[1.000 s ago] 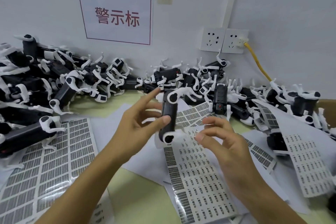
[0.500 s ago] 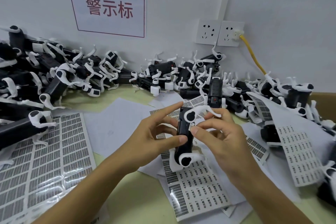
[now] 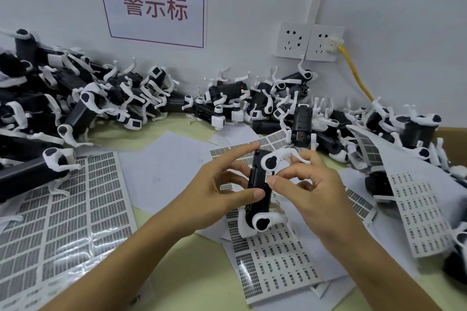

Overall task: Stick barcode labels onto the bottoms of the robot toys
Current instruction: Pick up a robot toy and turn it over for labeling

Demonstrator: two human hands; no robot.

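My left hand grips a black robot toy with white legs, its thumb on the body's near side and its fingers behind. The toy is held lengthwise above the table. My right hand pinches a small white barcode label between thumb and forefinger and presses it against the toy's black body. A sheet of barcode labels lies just under both hands.
A long heap of black-and-white robot toys runs along the wall from far left to right. Used label sheets lie at the left, more sheets at the right. A yellow cable hangs from the wall socket.
Both hands and the toy have come down and nearer to me. My right hand moved from beside the toy to its body, bringing a label onto it.
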